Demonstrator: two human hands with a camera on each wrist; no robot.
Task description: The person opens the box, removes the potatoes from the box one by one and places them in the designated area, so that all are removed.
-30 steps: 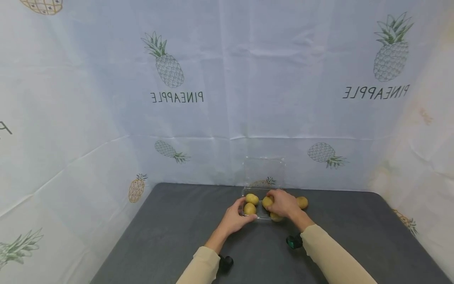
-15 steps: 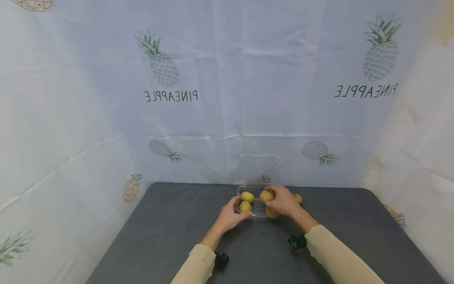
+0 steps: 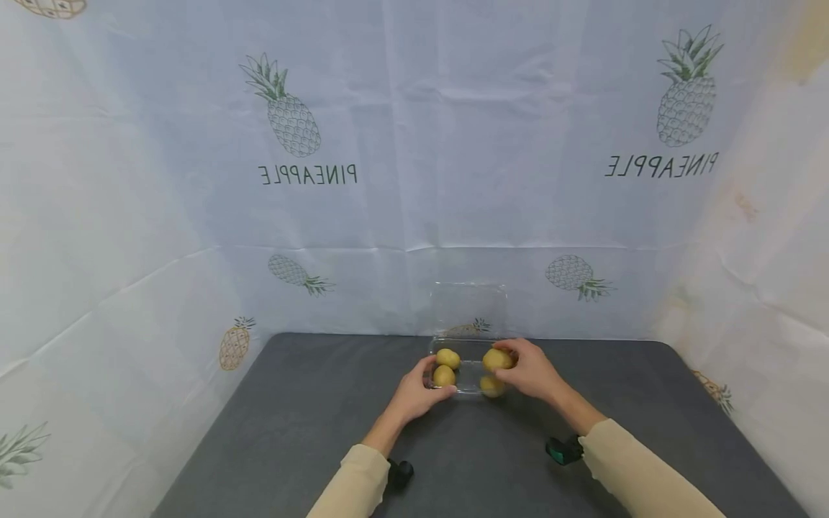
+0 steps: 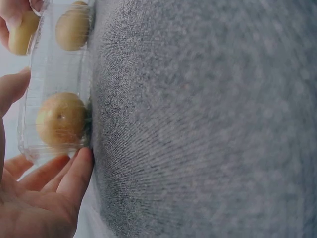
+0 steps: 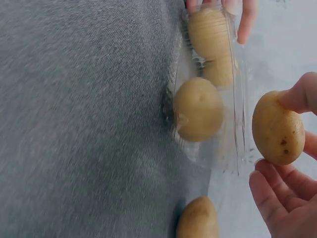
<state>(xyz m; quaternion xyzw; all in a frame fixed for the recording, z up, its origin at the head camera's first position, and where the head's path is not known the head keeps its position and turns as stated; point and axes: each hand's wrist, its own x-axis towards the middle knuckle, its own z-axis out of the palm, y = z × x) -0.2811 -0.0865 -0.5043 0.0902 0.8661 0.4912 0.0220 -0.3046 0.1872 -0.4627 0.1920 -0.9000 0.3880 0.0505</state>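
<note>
A clear plastic clamshell container stands on the table with its lid raised at the back. My left hand grips its left end, fingers round the outer wall and thumb at the front rim. Two potatoes, one at the back and one in front, lie inside at that end. A third potato sits at the front right inside. Between thumb and fingers, my right hand holds a potato with brown specks, above the rim at the container's right side.
Another potato lies on the grey table to the right of the container, hidden behind the right hand in the head view. A white pineapple-print cloth hangs close behind the table. Black wrist devices sit under both forearms.
My right hand has raised its potato from low in the container and moved it to the right. The left hand keeps its grip. The head view has shifted slightly.
</note>
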